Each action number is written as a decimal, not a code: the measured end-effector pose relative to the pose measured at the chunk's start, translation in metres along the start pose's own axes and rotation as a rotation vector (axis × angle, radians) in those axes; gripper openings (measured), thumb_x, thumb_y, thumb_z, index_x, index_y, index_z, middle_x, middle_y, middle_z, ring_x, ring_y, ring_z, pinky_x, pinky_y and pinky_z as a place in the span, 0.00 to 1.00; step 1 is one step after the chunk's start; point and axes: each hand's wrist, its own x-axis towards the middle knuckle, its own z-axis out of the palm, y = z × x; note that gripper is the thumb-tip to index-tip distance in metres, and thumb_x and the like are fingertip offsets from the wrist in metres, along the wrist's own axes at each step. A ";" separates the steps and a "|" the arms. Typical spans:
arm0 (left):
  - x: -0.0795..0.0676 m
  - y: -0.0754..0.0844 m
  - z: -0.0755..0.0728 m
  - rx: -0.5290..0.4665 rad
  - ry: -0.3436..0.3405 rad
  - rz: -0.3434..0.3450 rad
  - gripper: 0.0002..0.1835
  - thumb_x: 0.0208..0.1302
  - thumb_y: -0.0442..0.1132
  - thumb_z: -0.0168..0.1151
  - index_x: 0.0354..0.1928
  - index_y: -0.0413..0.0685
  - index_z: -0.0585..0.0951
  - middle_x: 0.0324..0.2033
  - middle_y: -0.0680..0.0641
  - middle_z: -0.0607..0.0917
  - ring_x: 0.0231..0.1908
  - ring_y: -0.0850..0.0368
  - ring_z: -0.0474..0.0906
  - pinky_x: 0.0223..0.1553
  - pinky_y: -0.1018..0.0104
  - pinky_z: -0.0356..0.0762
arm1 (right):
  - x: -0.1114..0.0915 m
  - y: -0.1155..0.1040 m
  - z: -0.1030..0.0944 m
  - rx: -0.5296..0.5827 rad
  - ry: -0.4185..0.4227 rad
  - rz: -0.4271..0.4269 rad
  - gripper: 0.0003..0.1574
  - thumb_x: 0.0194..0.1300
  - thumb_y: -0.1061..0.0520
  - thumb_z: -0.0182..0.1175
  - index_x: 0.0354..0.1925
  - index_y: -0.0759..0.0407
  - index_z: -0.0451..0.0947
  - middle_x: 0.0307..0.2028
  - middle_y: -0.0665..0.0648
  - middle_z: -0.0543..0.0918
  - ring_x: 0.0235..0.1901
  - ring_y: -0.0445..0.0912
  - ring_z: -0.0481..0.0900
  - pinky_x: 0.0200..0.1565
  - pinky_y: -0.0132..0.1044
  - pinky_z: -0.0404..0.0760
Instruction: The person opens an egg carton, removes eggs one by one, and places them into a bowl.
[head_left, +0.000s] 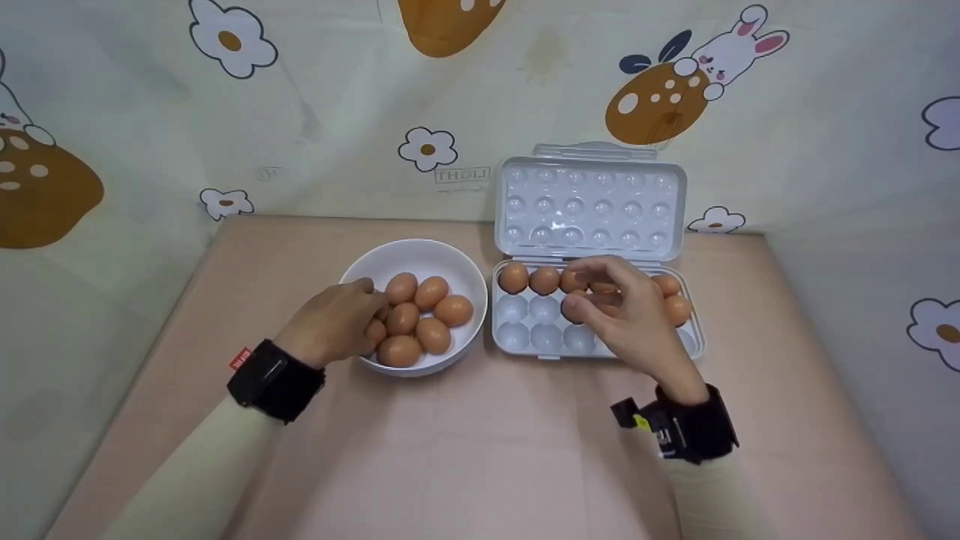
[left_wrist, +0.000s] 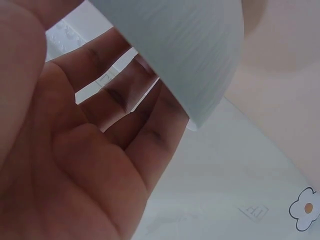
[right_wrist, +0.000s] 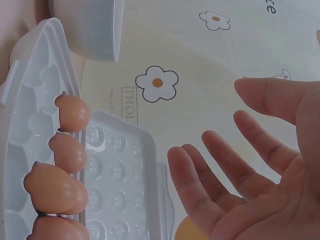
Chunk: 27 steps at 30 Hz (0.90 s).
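A white bowl (head_left: 480, 330) holds several brown eggs (head_left: 433, 335). Over its left rim reaches my left hand (head_left: 334, 319), the fingers beside an egg (head_left: 375, 330) at that side. In the left wrist view the bowl's wall (left_wrist: 195, 55) hides those fingertips; I cannot tell whether they grip an egg. My right hand (head_left: 630, 315) hovers above a pale egg carton (head_left: 514, 337), thumb and fingers spread apart with nothing between them. Brown eggs (right_wrist: 55, 187) fill much of the carton's back row, and others sit in the middle row, partly hidden under the hand.
The carton's dimpled lid (head_left: 589, 206) stands raised at the back, against the patterned cloth (head_left: 337, 112). Bowl and carton stand side by side on a pinkish table cover (head_left: 480, 450). Cups in the carton's front left show bare.
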 end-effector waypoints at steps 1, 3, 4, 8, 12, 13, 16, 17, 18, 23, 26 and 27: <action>0.000 0.000 0.000 -0.002 0.001 0.000 0.09 0.57 0.26 0.70 0.39 0.43 0.84 0.35 0.44 0.76 0.33 0.48 0.73 0.36 0.55 0.75 | 0.000 0.000 0.000 -0.004 -0.001 0.001 0.22 0.66 0.65 0.74 0.57 0.62 0.82 0.51 0.57 0.86 0.53 0.57 0.85 0.57 0.47 0.86; -0.001 0.000 0.000 -0.010 0.000 -0.004 0.09 0.58 0.25 0.70 0.39 0.43 0.84 0.35 0.44 0.77 0.33 0.48 0.74 0.37 0.55 0.75 | 0.000 -0.001 0.000 -0.014 -0.003 0.005 0.22 0.66 0.64 0.74 0.57 0.62 0.82 0.51 0.56 0.86 0.53 0.54 0.85 0.57 0.49 0.86; -0.001 0.000 -0.001 -0.014 -0.002 -0.009 0.10 0.58 0.25 0.69 0.40 0.43 0.84 0.36 0.44 0.77 0.34 0.48 0.74 0.37 0.55 0.75 | 0.000 -0.001 0.000 -0.017 -0.006 0.007 0.22 0.66 0.64 0.74 0.58 0.62 0.82 0.51 0.57 0.86 0.53 0.53 0.85 0.58 0.50 0.86; -0.002 0.002 -0.004 -0.028 -0.015 -0.029 0.14 0.59 0.25 0.69 0.47 0.42 0.86 0.37 0.43 0.78 0.35 0.47 0.74 0.38 0.56 0.75 | 0.001 -0.001 -0.001 -0.045 -0.021 0.008 0.23 0.67 0.64 0.73 0.59 0.60 0.82 0.52 0.56 0.85 0.54 0.50 0.85 0.57 0.48 0.86; -0.004 0.006 -0.009 -0.047 0.011 -0.024 0.16 0.60 0.24 0.68 0.50 0.41 0.86 0.37 0.44 0.78 0.35 0.48 0.75 0.36 0.58 0.76 | 0.003 0.002 -0.002 -0.111 -0.058 -0.011 0.25 0.67 0.64 0.72 0.61 0.60 0.81 0.53 0.57 0.85 0.53 0.50 0.85 0.55 0.40 0.87; -0.004 0.007 -0.010 -0.057 0.029 -0.018 0.15 0.60 0.25 0.68 0.49 0.41 0.86 0.36 0.44 0.78 0.34 0.48 0.75 0.36 0.59 0.76 | 0.004 0.003 -0.003 -0.145 -0.070 -0.023 0.25 0.67 0.64 0.73 0.61 0.59 0.81 0.53 0.56 0.85 0.53 0.49 0.84 0.55 0.41 0.87; -0.003 0.012 -0.011 -0.083 0.112 0.031 0.09 0.62 0.27 0.68 0.43 0.43 0.87 0.33 0.46 0.77 0.32 0.49 0.74 0.34 0.60 0.74 | 0.006 0.007 -0.006 -0.266 -0.112 -0.060 0.26 0.66 0.63 0.74 0.61 0.55 0.82 0.53 0.53 0.85 0.53 0.47 0.82 0.57 0.42 0.84; -0.002 0.014 -0.011 -0.097 0.144 0.050 0.06 0.63 0.29 0.68 0.41 0.44 0.87 0.32 0.47 0.77 0.32 0.50 0.74 0.34 0.60 0.74 | 0.008 0.009 -0.007 -0.306 -0.128 -0.072 0.26 0.65 0.62 0.75 0.60 0.54 0.82 0.53 0.52 0.85 0.54 0.47 0.82 0.58 0.43 0.83; -0.001 0.016 -0.011 -0.108 0.172 0.067 0.05 0.64 0.30 0.69 0.40 0.45 0.87 0.31 0.48 0.77 0.31 0.50 0.73 0.34 0.60 0.74 | 0.009 0.011 -0.008 -0.341 -0.146 -0.082 0.26 0.65 0.61 0.75 0.60 0.53 0.83 0.54 0.52 0.85 0.55 0.48 0.81 0.59 0.45 0.82; 0.007 0.034 -0.006 -0.117 0.275 0.149 0.08 0.64 0.29 0.64 0.40 0.48 0.87 0.31 0.49 0.79 0.33 0.53 0.75 0.36 0.61 0.78 | 0.015 0.020 -0.012 -0.460 -0.233 -0.081 0.28 0.63 0.62 0.76 0.60 0.52 0.83 0.59 0.55 0.82 0.58 0.53 0.80 0.60 0.46 0.80; 0.012 0.046 -0.003 -0.114 0.285 0.174 0.10 0.65 0.30 0.64 0.45 0.48 0.87 0.35 0.49 0.82 0.37 0.54 0.76 0.40 0.61 0.81 | 0.019 0.024 -0.013 -0.524 -0.274 -0.073 0.29 0.62 0.64 0.76 0.61 0.52 0.83 0.59 0.56 0.82 0.58 0.52 0.79 0.59 0.47 0.81; 0.014 0.051 -0.002 -0.119 0.282 0.176 0.10 0.66 0.32 0.66 0.47 0.49 0.87 0.37 0.49 0.83 0.38 0.53 0.76 0.41 0.61 0.81 | 0.021 0.025 -0.013 -0.541 -0.289 -0.063 0.30 0.61 0.64 0.75 0.61 0.51 0.83 0.59 0.55 0.82 0.58 0.52 0.79 0.59 0.48 0.81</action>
